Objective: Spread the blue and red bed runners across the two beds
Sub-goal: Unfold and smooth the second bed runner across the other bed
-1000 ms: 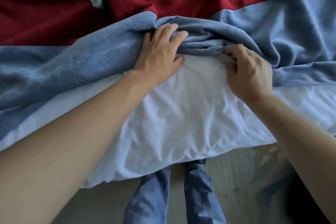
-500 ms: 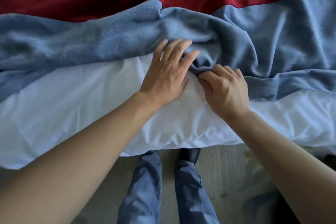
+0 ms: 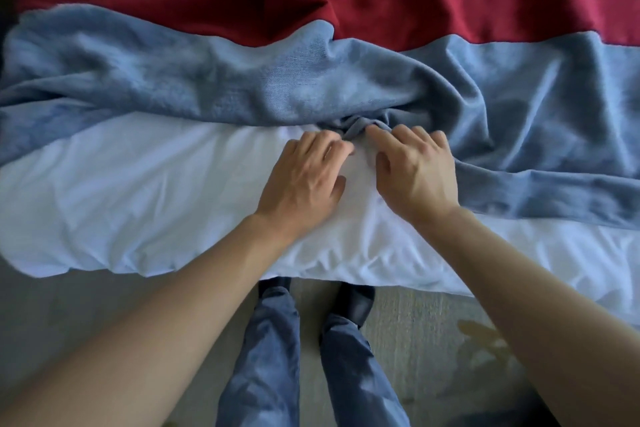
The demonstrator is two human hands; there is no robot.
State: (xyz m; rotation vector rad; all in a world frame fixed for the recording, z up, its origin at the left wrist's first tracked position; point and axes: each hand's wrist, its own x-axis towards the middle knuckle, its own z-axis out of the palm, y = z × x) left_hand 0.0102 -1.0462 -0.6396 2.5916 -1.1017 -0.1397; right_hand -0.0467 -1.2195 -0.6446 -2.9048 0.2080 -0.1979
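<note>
Fingers [image 3: 375, 132] of the right hand [image 3: 417, 173] curled onto a small bunched knot at the near edge of the soft blue woven bed runner [image 3: 242, 87], fingertips pressed into the fold, thumb lying on the white sheet just below it; grasping that bunched hem. Fingers [image 3: 332, 147] of the left hand [image 3: 301, 180] bent at the knuckles just beside the same knot, tips touching its left side where blue cloth meets white; whether pinching the cloth or only pressing against it, cannot tell. Both hands close together, nearly touching, over the middle of the bed's near side.

Outward from the knot: blue runner stretched crosswise over the bed from left edge to right edge, rumpled and creased, with deep folds fanning right from the gripped spot and a flap sagging toward the near edge on the right. Beyond it, toward the far side, dark red fabric bed runner [image 3: 450, 0] lying parallel, touching and partly overlapped by the blue one, with a fold in its middle. White bedsheet [image 3: 138, 201] bare between blue runner and near edge, wrinkled, hanging over the edge. Below the edge, grey carpeted floor [image 3: 415, 340], blue-trousered legs [image 3: 270, 357] and dark shoes.
</note>
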